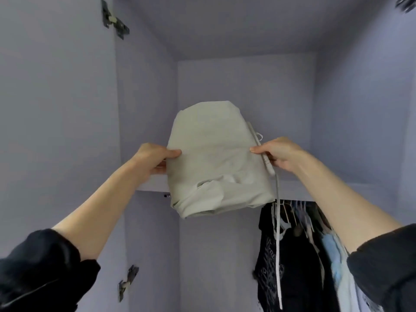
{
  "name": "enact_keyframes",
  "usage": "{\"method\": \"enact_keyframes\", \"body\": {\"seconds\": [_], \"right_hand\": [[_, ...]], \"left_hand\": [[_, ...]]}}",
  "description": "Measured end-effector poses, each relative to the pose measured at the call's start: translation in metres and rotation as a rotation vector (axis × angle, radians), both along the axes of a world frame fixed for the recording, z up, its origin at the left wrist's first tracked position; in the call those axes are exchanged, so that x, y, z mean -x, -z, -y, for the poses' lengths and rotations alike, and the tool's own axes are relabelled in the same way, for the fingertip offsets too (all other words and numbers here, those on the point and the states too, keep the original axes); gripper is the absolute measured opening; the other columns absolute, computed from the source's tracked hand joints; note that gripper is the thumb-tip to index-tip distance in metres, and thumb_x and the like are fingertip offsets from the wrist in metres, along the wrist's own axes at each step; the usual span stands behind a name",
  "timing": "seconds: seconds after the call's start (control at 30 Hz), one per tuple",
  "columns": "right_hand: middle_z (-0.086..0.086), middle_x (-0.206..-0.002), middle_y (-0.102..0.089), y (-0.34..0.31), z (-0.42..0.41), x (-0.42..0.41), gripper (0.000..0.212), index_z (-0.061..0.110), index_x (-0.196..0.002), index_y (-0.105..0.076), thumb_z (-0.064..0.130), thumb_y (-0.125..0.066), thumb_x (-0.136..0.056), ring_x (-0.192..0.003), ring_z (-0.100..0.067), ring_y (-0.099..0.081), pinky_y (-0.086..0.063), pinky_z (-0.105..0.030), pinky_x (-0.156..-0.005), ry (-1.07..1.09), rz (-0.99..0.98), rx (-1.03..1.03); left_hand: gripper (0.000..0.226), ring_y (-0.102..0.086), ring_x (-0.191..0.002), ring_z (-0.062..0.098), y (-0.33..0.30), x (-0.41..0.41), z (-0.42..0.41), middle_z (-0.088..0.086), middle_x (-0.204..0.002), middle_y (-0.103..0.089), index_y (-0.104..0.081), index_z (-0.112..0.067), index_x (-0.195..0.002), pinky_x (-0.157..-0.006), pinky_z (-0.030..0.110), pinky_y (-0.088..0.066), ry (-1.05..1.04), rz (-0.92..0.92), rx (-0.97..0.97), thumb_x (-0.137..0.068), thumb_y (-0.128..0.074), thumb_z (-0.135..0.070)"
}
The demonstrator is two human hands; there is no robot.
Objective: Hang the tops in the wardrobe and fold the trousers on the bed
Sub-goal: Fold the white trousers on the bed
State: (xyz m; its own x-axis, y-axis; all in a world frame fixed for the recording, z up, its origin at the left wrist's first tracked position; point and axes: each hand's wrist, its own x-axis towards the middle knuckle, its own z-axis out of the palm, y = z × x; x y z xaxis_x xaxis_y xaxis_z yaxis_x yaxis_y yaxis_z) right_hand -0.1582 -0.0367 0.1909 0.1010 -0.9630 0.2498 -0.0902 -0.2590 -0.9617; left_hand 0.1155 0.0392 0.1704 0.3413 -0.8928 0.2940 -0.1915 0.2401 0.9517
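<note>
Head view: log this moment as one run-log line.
left hand: grips folded trousers | right hand: grips trousers, drawstring dangling | position: at wardrobe shelf edge | below: tops hanging

Pale lilac panels (243, 91) line the far back and sides under soft, even light. Dark metal hinges sit upper left (114, 18) and lower left (128, 281).

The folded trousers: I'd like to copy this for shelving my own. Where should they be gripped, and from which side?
Grip the folded trousers at their two side edges, midway along, as the left hand and right hand do: thumbs on top, fingers beneath. That likely keeps the bundle flat. The drawstring hangs loose on the right.
</note>
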Motion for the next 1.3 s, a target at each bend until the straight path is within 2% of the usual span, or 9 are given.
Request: {"method": "enact_keyframes", "body": {"seconds": [0.37,0.47,0.57,0.63,0.7,0.8,0.9,1.1,1.3], "right_hand": [[-0.003,-0.051,-0.063,-0.045,0.149,-0.01,0.017,0.003,-0.071,-0.056,-0.003,-0.07,-0.077,-0.047,-0.013,-0.06,-0.052,-0.025,-0.044,0.027,-0.134,-0.036],[-0.005,-0.059,-0.063,-0.047,0.197,-0.027,0.013,0.004,-0.075,-0.056,-0.001,-0.064,-0.085,-0.05,-0.012,-0.058,-0.051,-0.023,-0.05,-0.019,-0.239,-0.041],[-0.008,-0.099,-0.061,-0.043,0.229,-0.043,0.019,0.008,-0.109,-0.058,0.01,-0.06,-0.09,-0.091,-0.02,-0.06,-0.047,-0.032,-0.081,-0.042,-0.453,0.0],[-0.006,-0.114,-0.058,-0.044,0.237,-0.055,0.031,0.009,-0.121,-0.055,0.02,-0.06,-0.091,-0.107,-0.021,-0.056,-0.045,-0.035,-0.089,-0.053,-0.606,0.078],[-0.006,-0.109,-0.059,-0.044,0.232,-0.071,0.035,0.007,-0.12,-0.057,0.028,-0.057,-0.093,-0.092,-0.019,-0.058,-0.048,-0.031,-0.078,-0.082,-0.714,0.196],[-0.004,-0.108,-0.061,-0.039,0.205,-0.091,0.046,0.014,-0.117,-0.061,0.05,-0.051,-0.091,-0.078,-0.014,-0.056,-0.05,-0.025,-0.068,-0.224,-0.927,0.268],[0.004,-0.132,-0.053,-0.027,0.195,-0.101,0.062,0.027,-0.129,-0.056,0.068,-0.043,-0.084,-0.117,-0.019,-0.052,-0.042,-0.037,-0.102,-0.361,-1.335,0.258],[0.004,-0.154,-0.027,-0.015,0.229,-0.116,0.061,0.029,-0.147,-0.027,0.056,-0.039,-0.094,-0.142,-0.016,-0.023,-0.016,-0.031,-0.116,-0.455,-1.701,0.302],[-0.003,-0.153,-0.029,-0.001,0.295,-0.151,0.057,0.032,-0.149,-0.022,0.03,-0.047,-0.097,-0.136,-0.025,-0.034,-0.031,-0.033,-0.106,-0.2,-1.781,0.368]], "left_hand": [[0.018,-0.064,-0.069,0.014,-0.019,-0.012,0.155,0.005,-0.079,-0.069,-0.065,-0.005,-0.085,-0.064,0.024,-0.053,0.057,-0.003,-0.011,-0.077,-0.076,-0.015],[0.024,-0.063,-0.052,0.012,-0.014,-0.025,0.187,0.004,-0.064,-0.069,-0.065,-0.005,-0.077,-0.049,0.02,-0.052,0.003,0.264,-0.186,-0.079,-0.075,-0.026],[0.033,-0.059,-0.049,0.014,-0.011,-0.038,0.213,0.005,-0.064,-0.067,-0.06,-0.008,-0.07,-0.049,0.021,-0.047,-0.063,0.755,-0.425,-0.084,-0.068,-0.037],[0.035,-0.061,-0.061,0.019,-0.014,-0.039,0.23,0.01,-0.075,-0.067,-0.059,-0.008,-0.07,-0.059,0.025,-0.047,-0.206,1.052,-0.386,-0.087,-0.065,-0.039],[0.024,-0.062,-0.09,0.024,-0.015,-0.034,0.246,0.01,-0.096,-0.066,-0.062,-0.012,-0.084,-0.076,0.028,-0.046,-0.251,1.181,-0.207,-0.088,-0.063,-0.035],[0.026,-0.047,-0.123,0.017,-0.014,-0.019,0.264,0.001,-0.129,-0.052,-0.057,-0.017,-0.12,-0.1,0.023,-0.034,0.038,1.172,-0.124,-0.095,-0.052,-0.022],[0.036,-0.035,-0.134,0.011,-0.006,-0.015,0.283,-0.006,-0.145,-0.042,-0.046,-0.024,-0.136,-0.108,0.021,-0.022,0.254,1.247,-0.279,-0.101,-0.038,-0.027],[0.048,-0.015,-0.143,0.01,-0.004,-0.036,0.317,-0.008,-0.156,-0.019,-0.025,-0.025,-0.148,-0.113,0.024,-0.005,0.248,1.376,-0.494,-0.102,-0.022,-0.042],[0.071,-0.008,-0.145,0.012,-0.005,-0.078,0.347,-0.007,-0.158,-0.008,-0.01,-0.026,-0.151,-0.119,0.034,-0.002,0.234,1.399,-0.569,-0.092,-0.025,-0.064]]}}
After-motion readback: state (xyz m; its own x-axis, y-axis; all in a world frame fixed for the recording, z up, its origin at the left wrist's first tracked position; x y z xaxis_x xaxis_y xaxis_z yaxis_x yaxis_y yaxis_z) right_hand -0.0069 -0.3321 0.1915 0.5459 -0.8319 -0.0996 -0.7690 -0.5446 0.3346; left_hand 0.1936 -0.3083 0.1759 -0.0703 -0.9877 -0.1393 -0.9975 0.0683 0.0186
